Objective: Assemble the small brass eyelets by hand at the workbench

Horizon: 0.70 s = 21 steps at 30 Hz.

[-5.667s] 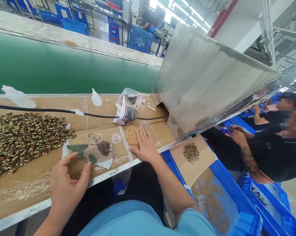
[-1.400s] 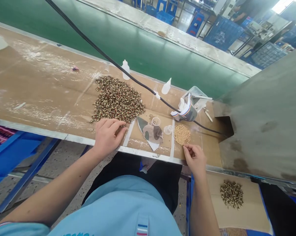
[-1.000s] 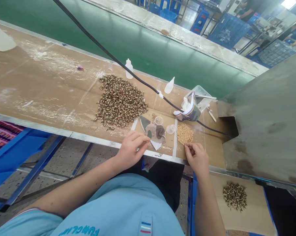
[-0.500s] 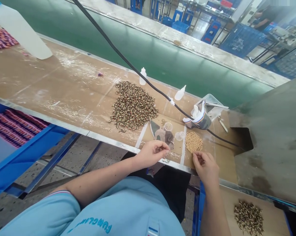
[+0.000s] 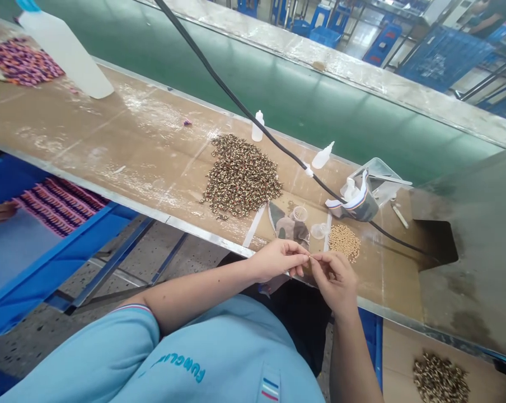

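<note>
The brown desk (image 5: 152,162) stretches away leftward, its metal near edge (image 5: 194,230) slanting past my body. Dark-and-gold pieces (image 5: 242,178) lie piled beyond. My left grip (image 5: 279,261) and right grip (image 5: 337,281) meet tip to tip, just before round tan beads (image 5: 344,243), pinched narrow on a tiny piece (image 5: 309,257) — a speck, too small to show its long axis.

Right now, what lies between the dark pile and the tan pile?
In the head view, the camouflage cloth, two small clear cups and, beside the tan pile, a white tape strip lie there.
</note>
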Each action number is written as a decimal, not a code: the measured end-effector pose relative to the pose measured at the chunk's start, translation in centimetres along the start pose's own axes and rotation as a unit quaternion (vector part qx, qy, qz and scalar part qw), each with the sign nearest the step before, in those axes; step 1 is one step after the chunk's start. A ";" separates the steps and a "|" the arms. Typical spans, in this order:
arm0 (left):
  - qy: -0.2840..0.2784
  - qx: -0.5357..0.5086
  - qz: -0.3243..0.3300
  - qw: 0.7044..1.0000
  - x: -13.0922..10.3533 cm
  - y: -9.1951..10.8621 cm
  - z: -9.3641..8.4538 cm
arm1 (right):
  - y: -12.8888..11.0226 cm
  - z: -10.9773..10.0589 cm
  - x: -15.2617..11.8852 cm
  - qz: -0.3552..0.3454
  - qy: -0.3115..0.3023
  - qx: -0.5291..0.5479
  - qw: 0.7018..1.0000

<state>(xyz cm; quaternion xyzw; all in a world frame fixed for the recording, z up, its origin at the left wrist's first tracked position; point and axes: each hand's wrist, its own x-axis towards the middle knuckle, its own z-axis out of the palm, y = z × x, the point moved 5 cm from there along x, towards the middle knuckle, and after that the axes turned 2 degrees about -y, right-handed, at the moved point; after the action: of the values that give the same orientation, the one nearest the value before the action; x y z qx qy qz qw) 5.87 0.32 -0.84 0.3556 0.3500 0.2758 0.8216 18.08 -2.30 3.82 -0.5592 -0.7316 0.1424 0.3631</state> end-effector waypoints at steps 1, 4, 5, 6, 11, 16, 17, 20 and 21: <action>0.008 0.006 0.002 1.000 0.0 0.1 -0.2 | 0.0 0.1 0.0 -0.010 0.000 -0.004 1.000; 0.019 0.023 0.009 1.000 -0.1 0.3 -0.6 | 0.0 0.3 0.1 -0.033 -0.001 -0.018 0.999; 0.019 0.025 0.010 0.999 -0.1 0.4 -0.7 | 0.0 0.3 0.0 -0.037 -0.003 -0.024 0.999; 0.018 0.026 0.011 0.999 -0.1 0.4 -0.7 | 0.0 0.4 0.0 -0.039 -0.004 -0.029 0.999; 0.030 0.031 0.016 0.999 -0.2 0.4 -1.0 | 0.0 0.7 -0.2 -0.055 -0.006 -0.046 0.997; 0.043 0.033 0.033 0.998 -0.2 0.5 -1.0 | -0.1 0.8 -0.3 -0.076 -0.002 -0.043 0.996; 0.046 0.031 0.037 0.998 -0.2 0.5 -1.1 | -0.2 0.8 -0.3 -0.079 0.003 -0.039 0.996; 0.058 0.032 0.047 0.997 -0.3 0.5 -1.0 | -0.5 0.7 -0.4 -0.082 0.011 -0.021 0.996; 0.061 0.034 0.051 0.996 -0.3 0.5 -1.0 | -0.6 0.7 -0.4 -0.080 0.012 -0.017 0.997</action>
<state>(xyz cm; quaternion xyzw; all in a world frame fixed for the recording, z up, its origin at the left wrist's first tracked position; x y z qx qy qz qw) 4.80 0.76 -0.82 0.3831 0.3903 0.3267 0.7708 17.15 -2.74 3.54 -0.5070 -0.7718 0.0939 0.3721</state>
